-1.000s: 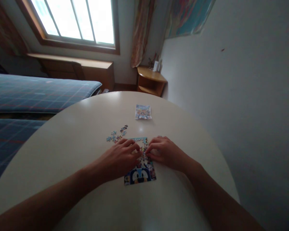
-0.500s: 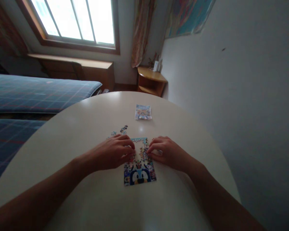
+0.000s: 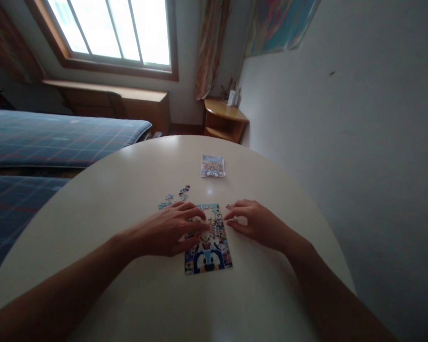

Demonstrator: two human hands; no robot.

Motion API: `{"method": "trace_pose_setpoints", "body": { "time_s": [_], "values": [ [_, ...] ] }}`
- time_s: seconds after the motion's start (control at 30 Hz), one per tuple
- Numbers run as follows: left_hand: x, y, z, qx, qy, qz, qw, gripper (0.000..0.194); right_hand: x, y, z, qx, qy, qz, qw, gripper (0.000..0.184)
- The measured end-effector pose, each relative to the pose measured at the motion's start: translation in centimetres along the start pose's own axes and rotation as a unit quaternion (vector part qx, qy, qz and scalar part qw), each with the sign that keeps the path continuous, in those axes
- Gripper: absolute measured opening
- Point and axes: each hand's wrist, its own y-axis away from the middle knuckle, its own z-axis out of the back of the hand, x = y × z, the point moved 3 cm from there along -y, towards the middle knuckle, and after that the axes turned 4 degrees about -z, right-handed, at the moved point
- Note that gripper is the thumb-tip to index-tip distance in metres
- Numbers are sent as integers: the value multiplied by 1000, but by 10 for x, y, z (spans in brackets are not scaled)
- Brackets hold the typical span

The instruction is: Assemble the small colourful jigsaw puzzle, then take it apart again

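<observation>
A jigsaw puzzle [image 3: 209, 260] lies on the white round table, with a blue cartoon dog's face at its near end and a gap in its upper middle. My left hand [image 3: 173, 229] rests over the puzzle's left side, fingers apart, hiding part of it. Just off the right edge is my right hand [image 3: 255, 221], its thumb and forefinger slightly apart, with no piece visible between the tips. A few loose puzzle pieces [image 3: 229, 206] lie by its fingers, partly covered. More loose pieces [image 3: 169, 197] are scattered beyond my left hand.
A small picture sheet [image 3: 213, 166] with the same dog lies farther back on the table [image 3: 146, 166]. A white wall [image 3: 342, 142] runs along the right. A bed with a plaid mattress [image 3: 64, 135] is at the left, and a wooden corner shelf [image 3: 225, 111] stands behind.
My left hand drew back left, then came in over the puzzle again with fingers spread. My right hand has shifted slightly right, off the puzzle's edge, uncovering more of its right side.
</observation>
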Motion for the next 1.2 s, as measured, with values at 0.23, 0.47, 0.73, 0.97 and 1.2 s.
{"method": "trace_pose_setpoints", "body": {
  "time_s": [0.23,0.47,0.73,0.97,1.2],
  "values": [
    [17,3,-3,-45,-9,5,999,19,-26,5,10,31,-23,-113,993,19],
    [43,7,-10,-118,-12,25,993,23,-25,5,12,45,-48,-132,989,19],
    [65,12,-14,-165,-21,92,982,21,-24,7,14,68,-56,-130,988,18],
    [85,32,4,-148,-71,264,951,25,-48,13,24,22,-32,-156,987,21],
    [87,40,10,-98,-86,377,917,28,-50,0,14,-83,-3,-139,987,18]
  ]
}}
